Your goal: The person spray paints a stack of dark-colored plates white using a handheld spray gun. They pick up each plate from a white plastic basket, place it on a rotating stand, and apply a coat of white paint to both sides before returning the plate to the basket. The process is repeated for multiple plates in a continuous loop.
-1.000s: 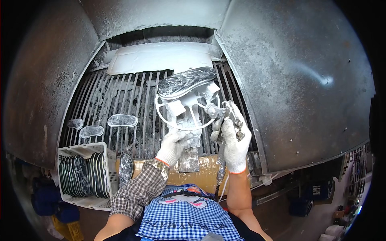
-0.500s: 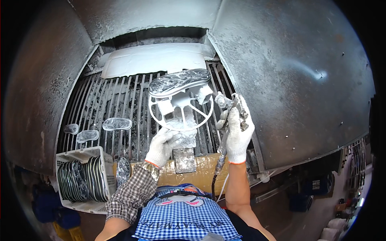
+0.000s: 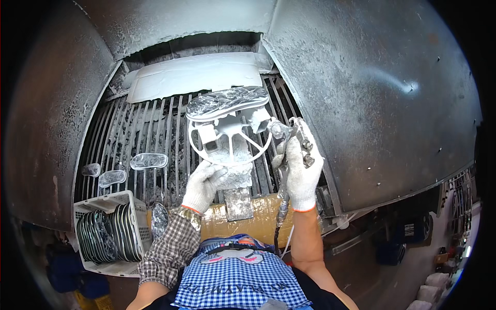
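Note:
A long shoe sole [image 3: 227,103], its top covered in crinkled clear film and its side wall white, lies on supports above a white spoked turntable wheel [image 3: 231,142]. My left hand [image 3: 201,186], in a white knit glove, is closed on the near rim of this wheel. Gripped in my gloved right hand [image 3: 304,175] is a metal spray gun [image 3: 294,135], grimy with paint. Its front end points left toward the wheel and sole, apart from them. A hose [image 3: 279,219] hangs down from the gun. My right fingers are partly hidden behind it.
Metal slats [image 3: 155,119] span the booth between tall coated walls [image 3: 372,93]. Several small film-covered pieces [image 3: 149,161] lie at left. A white crate [image 3: 132,227] holds several upright soles; another film-covered piece [image 3: 159,219] stands beside it. White board [image 3: 194,77] lies at the back.
The view has shifted slightly. Both hands keep their grips, the left on the wheel rim and the right on the spray gun. The wheel and sole look nearly the same.

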A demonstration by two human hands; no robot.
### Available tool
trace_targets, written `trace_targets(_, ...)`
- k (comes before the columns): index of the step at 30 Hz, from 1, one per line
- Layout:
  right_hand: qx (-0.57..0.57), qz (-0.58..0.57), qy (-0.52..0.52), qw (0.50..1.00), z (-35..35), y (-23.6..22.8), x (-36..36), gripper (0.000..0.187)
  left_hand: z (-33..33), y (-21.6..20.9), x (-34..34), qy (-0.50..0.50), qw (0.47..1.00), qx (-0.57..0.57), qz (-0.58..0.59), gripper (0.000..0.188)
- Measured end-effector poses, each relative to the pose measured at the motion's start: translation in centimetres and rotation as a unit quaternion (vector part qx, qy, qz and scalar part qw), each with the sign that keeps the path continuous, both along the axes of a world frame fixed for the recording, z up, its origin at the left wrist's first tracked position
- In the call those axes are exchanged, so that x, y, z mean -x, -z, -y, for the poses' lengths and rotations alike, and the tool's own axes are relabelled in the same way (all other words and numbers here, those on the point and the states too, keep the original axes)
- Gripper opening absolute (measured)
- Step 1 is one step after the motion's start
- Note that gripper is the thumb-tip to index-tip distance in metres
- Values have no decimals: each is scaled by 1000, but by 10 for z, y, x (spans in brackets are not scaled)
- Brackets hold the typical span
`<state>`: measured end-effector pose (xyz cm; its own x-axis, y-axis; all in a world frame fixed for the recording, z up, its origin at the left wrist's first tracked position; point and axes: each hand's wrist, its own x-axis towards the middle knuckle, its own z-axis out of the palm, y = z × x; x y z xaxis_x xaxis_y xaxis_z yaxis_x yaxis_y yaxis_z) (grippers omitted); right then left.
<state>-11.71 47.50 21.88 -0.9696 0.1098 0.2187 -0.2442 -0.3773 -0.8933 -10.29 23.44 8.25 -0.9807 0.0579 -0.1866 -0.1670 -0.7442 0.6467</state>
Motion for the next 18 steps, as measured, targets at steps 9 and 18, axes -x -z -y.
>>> trace_targets(9, -42, -20, 65, 997, -25, -1, -3, 49, 24, 4, 5, -40, 999, 11, -3, 47)
trace_targets(18, -42, 12, 20, 999, -22, -18, -44, 47, 15, 13, 7, -21, 1000, -2, -19, 53)
